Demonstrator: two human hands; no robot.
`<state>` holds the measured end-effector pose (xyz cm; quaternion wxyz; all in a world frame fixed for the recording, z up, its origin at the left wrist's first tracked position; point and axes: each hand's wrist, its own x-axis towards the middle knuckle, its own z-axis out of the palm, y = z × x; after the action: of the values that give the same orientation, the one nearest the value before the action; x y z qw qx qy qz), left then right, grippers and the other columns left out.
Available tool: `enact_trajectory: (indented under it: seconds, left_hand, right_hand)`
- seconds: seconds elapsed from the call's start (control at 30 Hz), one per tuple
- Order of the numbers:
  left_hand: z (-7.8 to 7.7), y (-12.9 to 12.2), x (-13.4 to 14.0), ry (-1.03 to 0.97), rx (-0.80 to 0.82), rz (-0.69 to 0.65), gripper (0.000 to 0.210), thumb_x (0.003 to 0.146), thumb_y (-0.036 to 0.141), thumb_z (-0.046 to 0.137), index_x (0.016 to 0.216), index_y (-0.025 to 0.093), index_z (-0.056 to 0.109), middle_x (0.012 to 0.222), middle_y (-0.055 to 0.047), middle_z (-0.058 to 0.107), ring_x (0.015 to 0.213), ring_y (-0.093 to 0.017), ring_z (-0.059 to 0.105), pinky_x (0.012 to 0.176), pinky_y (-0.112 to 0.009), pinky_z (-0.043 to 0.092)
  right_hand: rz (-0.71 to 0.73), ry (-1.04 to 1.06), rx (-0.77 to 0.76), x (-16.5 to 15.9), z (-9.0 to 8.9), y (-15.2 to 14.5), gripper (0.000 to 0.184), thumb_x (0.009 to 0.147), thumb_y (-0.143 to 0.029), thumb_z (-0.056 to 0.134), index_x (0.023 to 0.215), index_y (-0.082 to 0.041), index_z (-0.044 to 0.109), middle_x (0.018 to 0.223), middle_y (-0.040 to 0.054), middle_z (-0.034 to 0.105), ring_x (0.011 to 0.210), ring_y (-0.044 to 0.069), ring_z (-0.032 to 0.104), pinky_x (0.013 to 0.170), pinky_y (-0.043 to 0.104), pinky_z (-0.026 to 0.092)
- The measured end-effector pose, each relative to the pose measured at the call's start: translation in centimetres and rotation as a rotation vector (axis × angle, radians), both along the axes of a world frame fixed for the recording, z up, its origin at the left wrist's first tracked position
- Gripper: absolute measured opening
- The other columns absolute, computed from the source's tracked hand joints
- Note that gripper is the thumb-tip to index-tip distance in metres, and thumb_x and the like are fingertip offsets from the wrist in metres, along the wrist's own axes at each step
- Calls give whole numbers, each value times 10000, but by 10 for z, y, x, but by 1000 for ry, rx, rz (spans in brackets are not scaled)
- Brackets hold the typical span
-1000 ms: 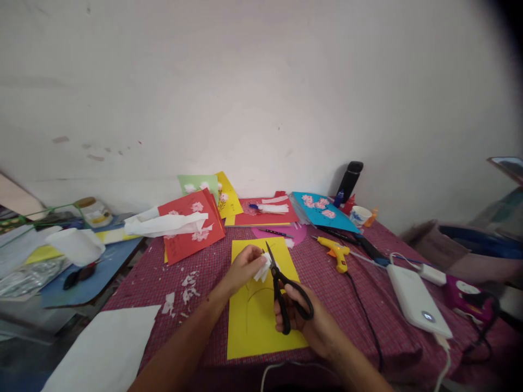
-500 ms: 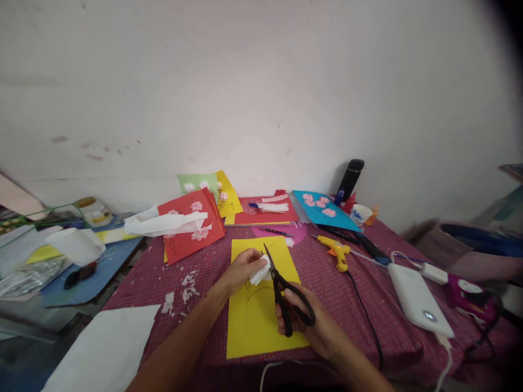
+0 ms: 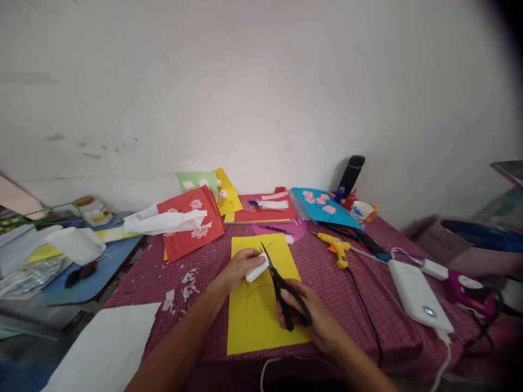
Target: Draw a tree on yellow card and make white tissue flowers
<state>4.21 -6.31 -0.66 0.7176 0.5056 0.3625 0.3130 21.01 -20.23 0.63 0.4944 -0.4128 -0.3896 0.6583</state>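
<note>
Over a yellow sheet of paper (image 3: 261,326) with thin drawn lines, my left hand (image 3: 239,270) pinches a small folded piece of white tissue paper (image 3: 256,269). My right hand (image 3: 304,310) has its fingers in the handles of black scissors (image 3: 281,286). The scissor blades point up and away, slightly apart, and lie at the right edge of the folded tissue. Whether they are cutting into it I cannot tell. White paper scraps (image 3: 189,286) lie on the checked cloth left of the yellow sheet.
A yellow glue gun (image 3: 335,247) with a black cord and a white power bank (image 3: 419,294) lie at the right. Red cards with paper flowers (image 3: 192,239), a blue card (image 3: 327,209) and a black bottle (image 3: 352,175) stand toward the wall. White paper (image 3: 108,345) is at front left.
The folded tissue has turned in my left hand and shifted slightly left. My right hand and the scissors have moved a little left, with the blades still slightly apart.
</note>
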Motion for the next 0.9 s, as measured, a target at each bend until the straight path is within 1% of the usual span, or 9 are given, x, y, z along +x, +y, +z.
enact_trajectory:
  seconds: [0.1,0.3,0.53,0.77,0.9]
  left_hand:
    - [0,0,0,-7,-40,-23,379,667,430,790,815,126,619,646,12,595,486,-77,498,445,-202,340]
    - [0,1,0,6,-44,-55,399,665,456,786,812,118,636,620,5,592,454,-84,494,405,-209,355]
    - [-3,2,-1,27,-25,-58,412,655,464,794,797,121,616,602,16,574,458,-80,497,414,-206,390]
    - [-3,1,-1,45,-40,-74,454,627,474,806,823,107,623,614,10,582,463,-83,503,420,-211,399]
    - [-2,-1,-1,43,-30,-88,449,638,483,796,807,106,621,600,12,577,462,-79,498,431,-207,396]
  right_hand:
    - [2,-11,-4,0,-2,0,304,880,-411,620,996,-136,565,732,30,633,565,137,598,523,249,407]
    - [2,3,1,0,-3,-1,291,886,-404,613,982,-135,558,730,27,630,560,131,592,510,239,392]
    - [1,19,3,-1,-6,-1,271,892,-401,606,968,-146,555,738,24,620,559,132,585,521,260,420]
    - [-13,28,-35,-1,-8,0,343,852,-418,652,1035,-153,534,706,8,604,546,126,563,493,250,432]
    - [-51,33,-41,-4,-11,0,362,832,-434,668,1020,-151,543,688,0,591,525,111,539,468,227,410]
